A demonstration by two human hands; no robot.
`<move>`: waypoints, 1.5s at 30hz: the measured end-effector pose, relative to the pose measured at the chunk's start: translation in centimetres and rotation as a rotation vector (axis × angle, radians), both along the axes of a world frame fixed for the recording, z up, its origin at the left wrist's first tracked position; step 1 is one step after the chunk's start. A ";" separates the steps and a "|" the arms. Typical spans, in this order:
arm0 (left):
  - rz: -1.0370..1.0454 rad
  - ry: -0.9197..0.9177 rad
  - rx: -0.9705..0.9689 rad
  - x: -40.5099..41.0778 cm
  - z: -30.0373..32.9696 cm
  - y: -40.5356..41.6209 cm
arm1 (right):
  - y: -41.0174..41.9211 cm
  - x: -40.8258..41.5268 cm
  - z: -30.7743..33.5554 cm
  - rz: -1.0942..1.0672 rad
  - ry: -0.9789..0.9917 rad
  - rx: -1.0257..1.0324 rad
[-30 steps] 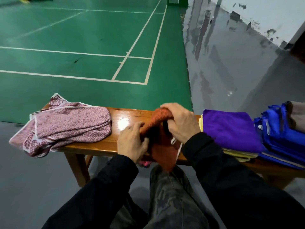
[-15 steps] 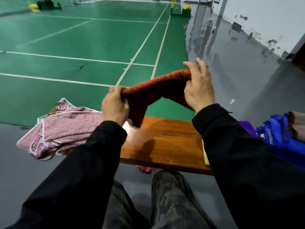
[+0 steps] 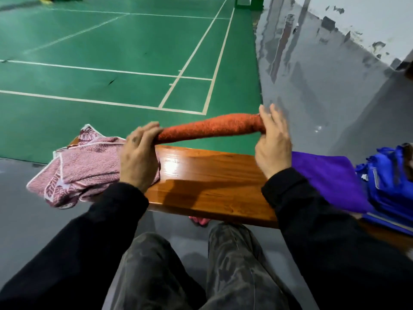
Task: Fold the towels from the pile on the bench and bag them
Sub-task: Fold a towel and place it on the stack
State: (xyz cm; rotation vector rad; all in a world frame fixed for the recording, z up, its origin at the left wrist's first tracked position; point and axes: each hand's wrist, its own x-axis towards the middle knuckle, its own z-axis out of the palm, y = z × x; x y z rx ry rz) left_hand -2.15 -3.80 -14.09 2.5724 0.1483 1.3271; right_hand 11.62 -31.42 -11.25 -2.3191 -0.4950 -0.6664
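the glossy brown wooden surface [image 3: 210, 182] lies bare in the middle, probably kept free for folding. a crumpled pink patterned towel [image 3: 85, 168] waits at its left end; a folded purple towel [image 3: 328, 175] sits right, beside a blue fabric bag [image 3: 388, 182]. above the surface, a rust-orange terry towel [image 3: 210, 128] is stretched taut: the left hand [image 3: 138, 153] pinches one end, the right hand [image 3: 272, 142] grips the other, likely squaring it.

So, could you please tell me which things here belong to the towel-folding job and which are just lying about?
Part of the job:
- orange towel, held by left hand and right hand
- pink towel
- purple towel
- blue bag
- bench

Just lying about:
- pink item under the bench
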 end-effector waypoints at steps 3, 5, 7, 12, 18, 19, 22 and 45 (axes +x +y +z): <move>-0.124 0.259 0.085 -4.3 -8.6 -0.4 | -1.9 -4.6 -8.8 0.049 0.239 -0.190; -0.195 0.479 0.135 -6.7 -12.8 -0.4 | -3.7 -6.9 -13.8 0.092 0.425 -0.390; -0.212 0.601 0.141 -8.1 -14.2 -0.6 | -4.6 -7.6 -15.7 0.108 0.493 -0.477; -0.121 0.532 0.040 -6.4 -12.0 -0.7 | -2.4 -6.4 -12.0 0.120 0.445 -0.256; 0.131 0.875 -0.085 0.8 -9.5 2.8 | -0.2 0.4 -10.7 0.143 0.561 -0.328; 0.152 0.943 -0.070 1.5 -9.3 3.2 | -0.2 0.9 -11.0 0.151 0.550 -0.407; 0.143 0.998 0.026 2.4 -8.7 4.2 | -0.3 1.5 -12.0 0.120 0.473 -0.522; 0.175 0.739 -0.215 6.3 -10.2 3.4 | 1.7 4.2 -13.9 -0.101 0.343 -0.472</move>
